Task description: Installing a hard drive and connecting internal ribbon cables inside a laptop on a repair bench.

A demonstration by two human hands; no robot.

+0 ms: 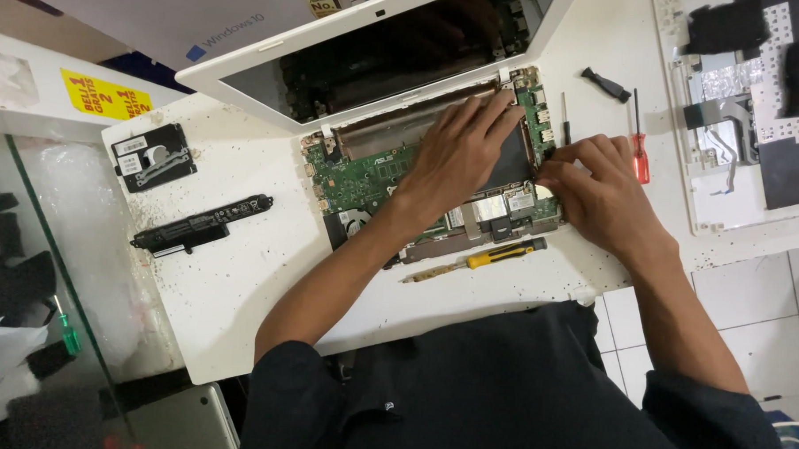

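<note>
An opened white laptop [245, 77] lies on the white table [238, 290], its green circuit board [357, 174] bare. My left hand [460, 151] rests flat on a dark flat part [512, 162] inside the laptop, fingers spread toward the hinge. My right hand [595, 191] pinches at the board's right edge, fingertips curled together on something small that I cannot make out. A yellow-handled screwdriver [478, 258] lies just in front of the laptop base.
A long black battery [200, 226] and a black drive [154, 158] lie at the left. A red-handled screwdriver [640, 144], a thin tool [564, 120] and a black piece [606, 84] lie right of the laptop. Another dismantled white laptop shell [740, 104] sits at far right. Glass counter [35, 265] at left.
</note>
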